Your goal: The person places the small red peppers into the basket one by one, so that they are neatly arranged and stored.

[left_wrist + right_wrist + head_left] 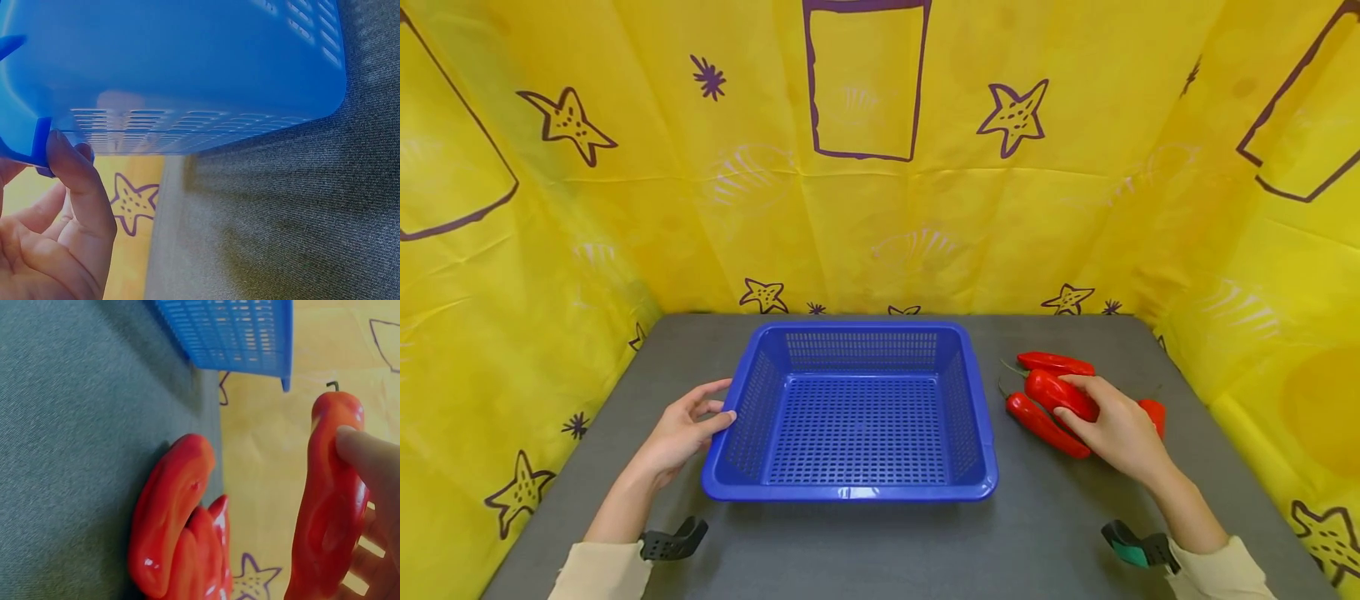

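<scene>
My left hand [679, 433] grips the left rim of a blue plastic basket [865, 492], thumb on top and fingers at the outer side. In the left wrist view, fingers curl at the rim beside the slotted basket wall [187, 62]. To the right of the basket, my right hand [1123, 433] holds a long red pepper [1052, 390] between thumb and fingers. The right wrist view shows this held pepper [328, 500] raised off the table, its short green stem at the top. Below it several other red peppers [172, 512] lie bunched together.
The grey table [865, 550] carries the basket at its middle. Loose red peppers [1047, 427] lie close around my right hand, one partly hidden behind it [1153, 414]. Yellow patterned cloth [865, 242] hangs at the back and both sides.
</scene>
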Action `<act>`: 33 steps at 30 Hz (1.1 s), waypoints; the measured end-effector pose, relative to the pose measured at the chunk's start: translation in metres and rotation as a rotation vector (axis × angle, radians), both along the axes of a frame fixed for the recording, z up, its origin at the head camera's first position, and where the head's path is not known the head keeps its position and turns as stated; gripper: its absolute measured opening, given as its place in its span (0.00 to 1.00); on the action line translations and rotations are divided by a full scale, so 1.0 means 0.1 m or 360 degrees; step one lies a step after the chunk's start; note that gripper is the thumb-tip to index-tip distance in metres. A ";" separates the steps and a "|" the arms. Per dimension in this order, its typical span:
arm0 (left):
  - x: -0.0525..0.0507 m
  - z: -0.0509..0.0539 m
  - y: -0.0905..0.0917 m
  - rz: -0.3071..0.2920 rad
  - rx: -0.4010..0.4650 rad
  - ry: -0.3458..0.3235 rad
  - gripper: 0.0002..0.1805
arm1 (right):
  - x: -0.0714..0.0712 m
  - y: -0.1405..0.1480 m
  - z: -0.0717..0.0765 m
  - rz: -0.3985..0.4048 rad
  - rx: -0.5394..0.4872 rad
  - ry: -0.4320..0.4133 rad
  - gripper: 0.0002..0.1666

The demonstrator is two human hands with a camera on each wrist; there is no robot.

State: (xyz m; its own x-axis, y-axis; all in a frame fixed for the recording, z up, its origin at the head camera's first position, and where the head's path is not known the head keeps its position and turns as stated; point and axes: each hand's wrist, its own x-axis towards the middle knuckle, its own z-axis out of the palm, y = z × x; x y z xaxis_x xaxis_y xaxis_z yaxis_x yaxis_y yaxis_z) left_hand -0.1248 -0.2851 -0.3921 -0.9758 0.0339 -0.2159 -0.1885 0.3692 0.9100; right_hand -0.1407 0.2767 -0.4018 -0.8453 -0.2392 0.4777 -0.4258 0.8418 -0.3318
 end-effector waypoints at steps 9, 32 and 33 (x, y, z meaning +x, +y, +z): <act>0.00 0.02 0.00 -0.0012 -0.0018 0.0013 0.35 | -0.05 -0.11 0.08 -0.0024 -0.0005 -0.0064 0.28; 0.01 0.02 0.00 -0.0016 0.0004 0.0016 0.36 | -0.23 -0.54 0.34 0.0010 -0.0047 -0.0207 0.24; 0.01 0.02 0.00 -0.0014 0.0003 0.0015 0.36 | -0.24 -0.56 0.36 0.0011 -0.0050 -0.0219 0.25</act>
State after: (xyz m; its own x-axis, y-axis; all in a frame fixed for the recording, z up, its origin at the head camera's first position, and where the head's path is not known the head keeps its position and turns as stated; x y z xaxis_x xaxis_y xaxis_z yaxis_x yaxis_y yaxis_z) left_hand -0.1236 -0.2847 -0.3903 -0.9774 0.0428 -0.2069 -0.1770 0.3690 0.9124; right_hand -0.1647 0.2207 -0.3660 -0.9018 -0.2322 0.3645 -0.3802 0.8272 -0.4137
